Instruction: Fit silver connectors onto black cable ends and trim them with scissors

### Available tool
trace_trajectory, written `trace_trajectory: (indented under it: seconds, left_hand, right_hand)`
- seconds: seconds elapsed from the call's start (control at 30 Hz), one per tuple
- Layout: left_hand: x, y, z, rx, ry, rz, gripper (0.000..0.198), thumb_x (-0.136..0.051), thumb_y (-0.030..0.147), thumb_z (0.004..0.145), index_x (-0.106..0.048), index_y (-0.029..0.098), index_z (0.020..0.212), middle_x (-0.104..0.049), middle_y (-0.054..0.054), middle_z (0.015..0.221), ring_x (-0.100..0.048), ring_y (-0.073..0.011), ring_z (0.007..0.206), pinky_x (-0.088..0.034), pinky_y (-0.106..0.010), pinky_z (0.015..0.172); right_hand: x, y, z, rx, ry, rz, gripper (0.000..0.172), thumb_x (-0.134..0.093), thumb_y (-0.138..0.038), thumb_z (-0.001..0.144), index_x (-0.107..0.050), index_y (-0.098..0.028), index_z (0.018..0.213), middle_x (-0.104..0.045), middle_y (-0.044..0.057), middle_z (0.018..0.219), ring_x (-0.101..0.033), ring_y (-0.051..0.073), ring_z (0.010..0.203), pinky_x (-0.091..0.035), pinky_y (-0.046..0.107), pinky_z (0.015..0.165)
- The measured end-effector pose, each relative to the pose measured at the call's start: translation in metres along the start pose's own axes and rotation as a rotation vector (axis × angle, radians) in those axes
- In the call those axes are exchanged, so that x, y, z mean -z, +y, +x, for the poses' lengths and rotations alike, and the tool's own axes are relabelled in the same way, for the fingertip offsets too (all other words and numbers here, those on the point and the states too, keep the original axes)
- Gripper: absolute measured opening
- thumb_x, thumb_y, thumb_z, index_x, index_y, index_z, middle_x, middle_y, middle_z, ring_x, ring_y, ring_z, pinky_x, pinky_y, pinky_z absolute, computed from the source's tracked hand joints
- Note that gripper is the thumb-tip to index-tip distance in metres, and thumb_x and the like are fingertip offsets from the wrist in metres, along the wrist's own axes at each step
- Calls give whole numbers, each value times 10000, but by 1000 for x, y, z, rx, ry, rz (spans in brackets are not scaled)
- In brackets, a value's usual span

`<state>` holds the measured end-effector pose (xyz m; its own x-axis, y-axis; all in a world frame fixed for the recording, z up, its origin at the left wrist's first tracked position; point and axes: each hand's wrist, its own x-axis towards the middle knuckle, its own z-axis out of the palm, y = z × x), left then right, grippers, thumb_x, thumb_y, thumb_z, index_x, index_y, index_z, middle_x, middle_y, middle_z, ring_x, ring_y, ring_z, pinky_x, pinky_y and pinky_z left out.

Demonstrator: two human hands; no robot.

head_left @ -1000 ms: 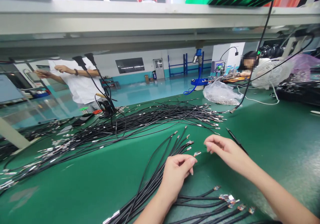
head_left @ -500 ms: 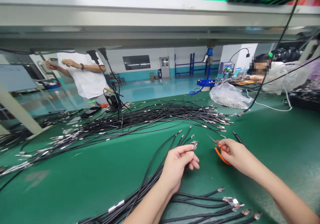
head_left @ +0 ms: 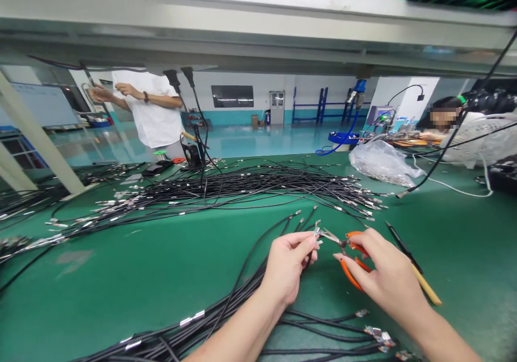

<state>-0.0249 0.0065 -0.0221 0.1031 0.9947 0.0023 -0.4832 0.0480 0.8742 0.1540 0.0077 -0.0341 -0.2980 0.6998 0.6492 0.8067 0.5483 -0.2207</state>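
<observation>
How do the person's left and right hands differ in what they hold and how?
The left hand pinches a metal cable end; the right hand holds an orange-handled tool. The left hand's thumb and index finger are close together, while the right hand's are spread across the handles. Both are bare, above the green table.

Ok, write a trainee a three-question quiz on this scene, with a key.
1. Multiple choice. Where is the right hand's grip on the orange-handled tool?
A) On its tips
B) On its handles
C) Nowhere; the tool lies on the table
2. True or false: the tool points towards the cable end that the left hand pinches.
3. Fill in: the dark pen-like item lies on a ____-coloured work surface.

Key: 1 B; 2 true; 3 green.
</observation>
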Motion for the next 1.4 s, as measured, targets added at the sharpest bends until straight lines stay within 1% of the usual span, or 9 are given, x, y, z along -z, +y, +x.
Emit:
trace_trajectory:
  seconds: [0.27, 0.47, 0.63, 0.83, 1.03, 1.4]
  left_hand:
    - [-1, -4, -2, -8, 8, 17, 187, -686, 245, 671, -690, 83, 766, -533, -9, 572, -413, -58, 501, -286, -198, 502]
    - [1, -6, -1, -14, -1, 43, 172, -654, 240, 706, -689, 86, 772, -525, -8, 569, -407, -57, 503, -280, -197, 503]
    - [0, -5, -1, -9, 15, 40, 171, -660, 231, 697, -685, 85, 781, -523, -7, 582, -412, -58, 517, -273, -192, 505]
    - [1, -7, -1, -22, 7, 40, 178, -655, 250, 702, -688, 84, 759, -520, -7, 571, -401, -60, 511, -276, -195, 502]
    - [2, -7, -2, -36, 20, 65, 201, -663, 262, 693, -693, 87, 787, -527, -7, 566, -406, -60, 512, -281, -191, 501]
    - [3, -8, -1, -50, 10, 78, 184, -649, 250, 707, -690, 91, 790, -522, -8, 566, -406, -67, 518, -280, -201, 510]
  right_hand:
    - [-4, -3, -2, 88, -2, -175, 222, -499, -376, 842, -530, -158, 876, -547, 58, 770, -527, 187, 682, -359, 274, 587]
    - [-8, -1, -2, 153, 86, -219, 263, -441, -387, 872, -562, -154, 854, -558, 43, 743, -528, 157, 624, -347, 252, 551]
    - [-6, -3, -2, 170, 87, -257, 288, -414, -390, 886, -570, -152, 839, -561, 38, 737, -534, 149, 606, -345, 248, 539]
    - [-3, -8, 0, 196, 111, -292, 324, -365, -375, 907, -575, -150, 806, -565, 44, 723, -540, 146, 592, -345, 243, 521]
    - [-4, -8, 0, 193, 94, -282, 322, -359, -367, 911, -573, -149, 808, -566, 45, 723, -540, 140, 584, -344, 238, 519]
    - [-9, -3, -3, 166, 53, -207, 302, -381, -389, 903, -556, -157, 823, -553, 29, 732, -533, 127, 561, -339, 234, 502]
